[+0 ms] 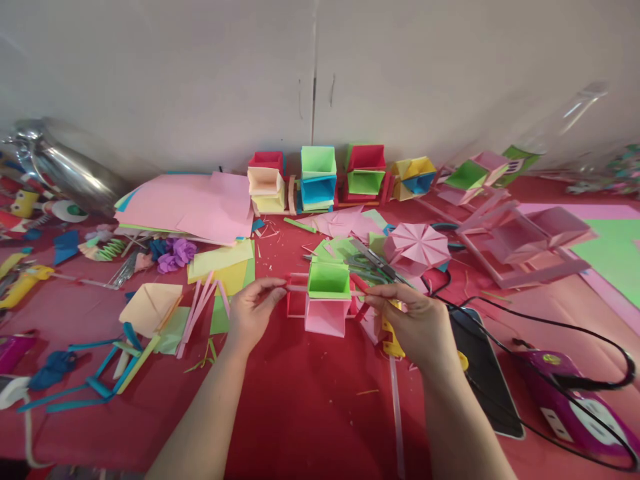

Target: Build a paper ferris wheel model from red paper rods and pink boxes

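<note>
A small paper piece made of a green open box (329, 279) on top of a pink box (325, 316) sits on a thin rod with a red paper frame around it, held over the red table (300, 400). My left hand (253, 313) pinches the rod's left end. Pinching the right end beside a red strip is my right hand (415, 323). Both hands are closed on the piece.
Stacked coloured paper boxes (319, 177) line the wall. Pink paper sheets (187, 207) lie at the left, a pink folded disc (417, 247) and scissors (375, 260) behind the hands. A black phone (483, 373), cables, a purple power strip (575, 400), and a yellow glue gun (23, 283) are also on the table.
</note>
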A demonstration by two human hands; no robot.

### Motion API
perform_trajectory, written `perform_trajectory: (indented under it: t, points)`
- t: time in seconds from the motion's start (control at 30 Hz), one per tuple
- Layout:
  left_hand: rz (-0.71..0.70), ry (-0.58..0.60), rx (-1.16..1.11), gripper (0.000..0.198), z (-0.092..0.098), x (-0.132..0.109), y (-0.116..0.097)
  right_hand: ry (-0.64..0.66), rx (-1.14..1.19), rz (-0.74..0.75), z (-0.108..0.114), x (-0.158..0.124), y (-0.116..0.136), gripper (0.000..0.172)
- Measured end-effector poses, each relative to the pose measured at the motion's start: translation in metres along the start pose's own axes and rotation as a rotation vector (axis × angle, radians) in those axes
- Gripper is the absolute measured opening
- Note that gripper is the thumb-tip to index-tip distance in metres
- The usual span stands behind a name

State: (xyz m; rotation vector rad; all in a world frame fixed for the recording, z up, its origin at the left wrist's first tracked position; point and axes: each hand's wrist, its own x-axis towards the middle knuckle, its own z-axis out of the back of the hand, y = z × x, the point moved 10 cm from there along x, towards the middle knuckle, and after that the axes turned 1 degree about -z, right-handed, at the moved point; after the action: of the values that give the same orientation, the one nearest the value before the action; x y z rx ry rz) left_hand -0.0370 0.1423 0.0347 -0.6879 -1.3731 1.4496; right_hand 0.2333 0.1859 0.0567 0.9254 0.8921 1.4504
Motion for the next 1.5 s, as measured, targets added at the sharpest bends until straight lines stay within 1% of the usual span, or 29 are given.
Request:
perform_trajectory:
  t: [0.17,0.27,0.37,0.43,0.5,0.6,0.7,0.83,0.93,1.0,1.1,1.17,1.23,1.33,1.5]
  points:
    - [-0.017,-0.107,-0.014,0.013,-0.002,-0.006,0.001,-0.064,-0.129,0.16,0.001,-0.002,0.018,0.013]
    - [-0.05,-0.15,0.011,0.012,0.002,-0.007,-0.003,-0.084,-0.173,0.218,0.0,-0.002,0.023,0.012]
    - [-0.093,-0.189,0.044,0.011,0.008,-0.005,-0.009,-0.149,-0.189,0.29,0.004,-0.003,0.029,0.009]
    - [-0.114,-0.179,0.035,0.011,0.008,-0.004,-0.011,-0.159,-0.178,0.322,0.005,-0.003,0.033,0.009]
    - [-0.124,-0.139,0.006,0.012,0.005,-0.002,-0.012,-0.109,-0.156,0.333,0.0,-0.001,0.036,0.009]
    - [-0.131,-0.099,-0.026,0.012,0.004,-0.001,-0.013,-0.037,-0.134,0.314,-0.005,0.0,0.039,0.01]
    - [-0.163,-0.104,-0.035,0.01,0.011,0.002,-0.018,-0.016,-0.12,0.293,-0.006,0.001,0.044,0.01]
    - [-0.255,-0.111,-0.043,0.006,0.021,0.007,-0.033,-0.001,-0.07,0.332,-0.004,0.006,0.054,0.006]
    - [-0.313,-0.121,0.022,0.004,0.022,0.012,-0.047,-0.003,-0.041,0.364,0.001,0.012,0.057,0.003]
    - [-0.286,-0.112,0.073,0.003,0.018,0.016,-0.049,-0.008,-0.033,0.342,0.004,0.016,0.052,0.004]
    - [-0.231,-0.063,0.095,0.005,0.007,0.025,-0.046,-0.026,-0.027,0.264,0.006,0.02,0.039,0.006]
    - [-0.226,-0.037,0.088,0.006,0.002,0.032,-0.046,-0.035,-0.024,0.221,0.006,0.022,0.033,0.008]
    - [-0.223,-0.017,0.072,0.006,0.0,0.042,-0.046,-0.036,-0.024,0.189,0.006,0.025,0.032,0.011]
    - [-0.215,-0.003,0.031,0.007,0.001,0.06,-0.046,-0.022,-0.024,0.155,0.008,0.037,0.041,0.013]
    - [-0.18,-0.003,-0.014,0.012,0.003,0.086,-0.043,-0.018,-0.037,0.133,0.013,0.057,0.068,0.011]
